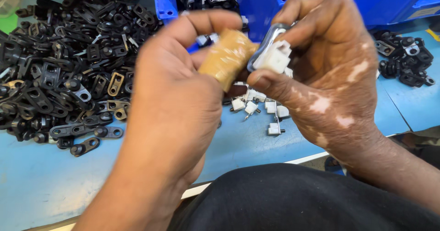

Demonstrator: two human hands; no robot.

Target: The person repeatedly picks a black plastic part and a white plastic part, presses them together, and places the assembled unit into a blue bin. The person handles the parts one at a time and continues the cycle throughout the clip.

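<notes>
Both hands are raised close together over a blue table (41, 180). My left hand (176, 98) has a finger wrapped in tan tape (228, 57) that presses against a small metal loop-shaped part (265, 45). My right hand (321, 70) pinches that metal part together with a small white plastic piece (276, 57) between thumb and fingers. Whether the left hand grips the part or only touches it is unclear.
A big heap of black plastic parts (68, 61) covers the table's left. Several small white plastic pieces (261, 107) lie under my hands. A blue bin (261, 2) with dark parts stands behind; a smaller pile of black parts (405, 59) lies at right. A black garment (293, 203) fills the foreground.
</notes>
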